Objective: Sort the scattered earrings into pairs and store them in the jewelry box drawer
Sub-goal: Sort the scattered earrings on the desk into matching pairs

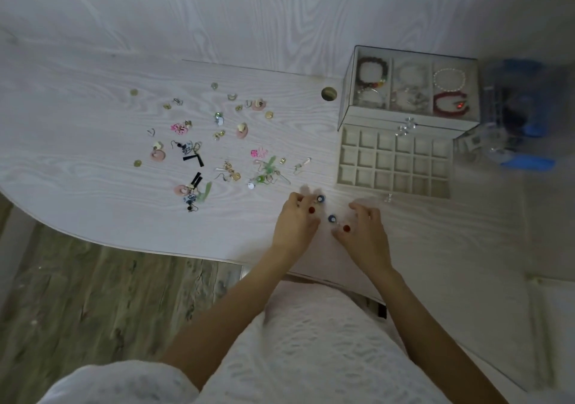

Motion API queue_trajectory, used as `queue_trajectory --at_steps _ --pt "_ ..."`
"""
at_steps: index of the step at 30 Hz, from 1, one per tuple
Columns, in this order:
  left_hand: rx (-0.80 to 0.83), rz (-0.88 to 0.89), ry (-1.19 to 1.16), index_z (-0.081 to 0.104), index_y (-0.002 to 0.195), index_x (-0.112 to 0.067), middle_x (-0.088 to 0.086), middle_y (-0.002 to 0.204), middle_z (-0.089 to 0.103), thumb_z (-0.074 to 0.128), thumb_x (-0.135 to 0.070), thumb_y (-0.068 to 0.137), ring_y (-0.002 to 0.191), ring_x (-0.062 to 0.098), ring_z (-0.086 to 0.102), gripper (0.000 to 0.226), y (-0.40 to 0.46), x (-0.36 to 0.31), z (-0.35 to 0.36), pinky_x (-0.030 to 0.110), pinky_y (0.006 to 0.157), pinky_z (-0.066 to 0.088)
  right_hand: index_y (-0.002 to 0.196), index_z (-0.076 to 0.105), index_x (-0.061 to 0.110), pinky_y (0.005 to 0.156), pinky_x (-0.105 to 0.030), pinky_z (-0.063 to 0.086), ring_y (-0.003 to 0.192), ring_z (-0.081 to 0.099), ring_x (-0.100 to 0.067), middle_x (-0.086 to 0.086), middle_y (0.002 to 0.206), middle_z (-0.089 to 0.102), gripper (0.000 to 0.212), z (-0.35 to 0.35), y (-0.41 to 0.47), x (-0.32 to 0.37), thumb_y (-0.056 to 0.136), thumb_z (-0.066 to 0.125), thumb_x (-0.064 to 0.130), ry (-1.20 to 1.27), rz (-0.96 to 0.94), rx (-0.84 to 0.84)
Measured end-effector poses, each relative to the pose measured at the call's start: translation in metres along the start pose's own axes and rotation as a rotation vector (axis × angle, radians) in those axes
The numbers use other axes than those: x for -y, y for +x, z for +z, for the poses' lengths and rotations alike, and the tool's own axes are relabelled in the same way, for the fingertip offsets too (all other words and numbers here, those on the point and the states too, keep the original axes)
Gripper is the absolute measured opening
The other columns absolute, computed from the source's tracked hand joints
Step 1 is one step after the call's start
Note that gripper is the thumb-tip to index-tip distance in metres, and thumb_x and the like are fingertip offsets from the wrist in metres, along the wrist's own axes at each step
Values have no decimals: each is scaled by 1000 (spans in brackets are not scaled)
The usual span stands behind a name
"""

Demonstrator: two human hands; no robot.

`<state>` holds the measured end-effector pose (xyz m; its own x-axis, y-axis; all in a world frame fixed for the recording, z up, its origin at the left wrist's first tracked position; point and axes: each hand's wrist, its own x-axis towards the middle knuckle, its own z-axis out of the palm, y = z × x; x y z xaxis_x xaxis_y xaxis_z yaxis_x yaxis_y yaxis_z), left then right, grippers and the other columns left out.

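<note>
Both hands low centre over the white table, working two blue-and-red earrings near the front edge.

White textured garment [298, 350] fills the bottom of frame; bare forearms run up from it. Left hand [295, 221] has fingers curled, appears to pinch one blue-and-red earring [320, 199] at its fingertips, blurred. Right hand [365, 228] has fingers bent loosely; second blue-and-red earring [332, 218] lies just beside its thumb, contact cannot be told. Scattered earrings [217, 142] spread left of centre, apart from both hands. Open drawer [395, 162] of gridded compartments sits just upper right of the hands, pulled from the jewelry box [410, 88] with bracelets under its clear lid. Table [93, 161] front edge curves lower left, wood floor [93, 294] below. Blurred blue item [522, 114] far right. No readable writing.
</note>
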<state>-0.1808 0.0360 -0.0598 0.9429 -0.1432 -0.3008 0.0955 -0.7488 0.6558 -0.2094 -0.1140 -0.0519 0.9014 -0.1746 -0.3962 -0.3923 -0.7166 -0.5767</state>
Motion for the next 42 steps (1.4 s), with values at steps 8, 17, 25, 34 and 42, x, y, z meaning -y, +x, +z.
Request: queue_trajectory --at_steps 8,17,25,34,42 --pt "11 97 7 53 126 -9 17 116 53 54 -3 83 102 31 54 43 6 -11 11 36 87 48 117 51 13 70 -26 39 84 55 -17 -9 111 51 29 5 13 15 89 56 13 29 -125 -21" --pt "101 137 -106 49 132 -10 15 122 54 56 2 77 111 30 51 56 17 -22 13 33 91 43 116 56 8 83 -27 42 105 54 -26 -14 116 55 32 -3 28 13 85 57 1 -60 -174 -127" --pt "94 163 -259 47 132 -13 7 119 60 57 -4 85 102 18 60 48 14 -13 -21 32 93 48 116 57 5 79 -35 47 103 54 -30 -15 114 55 30 -18 19 23 87 54 0 -275 -266 -174" --pt "-315 13 81 59 110 -12 6 106 65 59 -14 86 97 25 55 24 34 71 -97 29 75 40 118 59 7 89 -33 42 112 47 -26 -10 120 56 37 11 66 98 86 46 -6 -354 -541 -16" --pt "-119 51 267 61 115 -12 10 110 63 50 -8 89 102 29 51 28 80 68 -106 35 78 44 94 63 4 75 -41 49 92 56 -27 -11 99 64 16 18 106 111 88 49 2 -401 -476 81"
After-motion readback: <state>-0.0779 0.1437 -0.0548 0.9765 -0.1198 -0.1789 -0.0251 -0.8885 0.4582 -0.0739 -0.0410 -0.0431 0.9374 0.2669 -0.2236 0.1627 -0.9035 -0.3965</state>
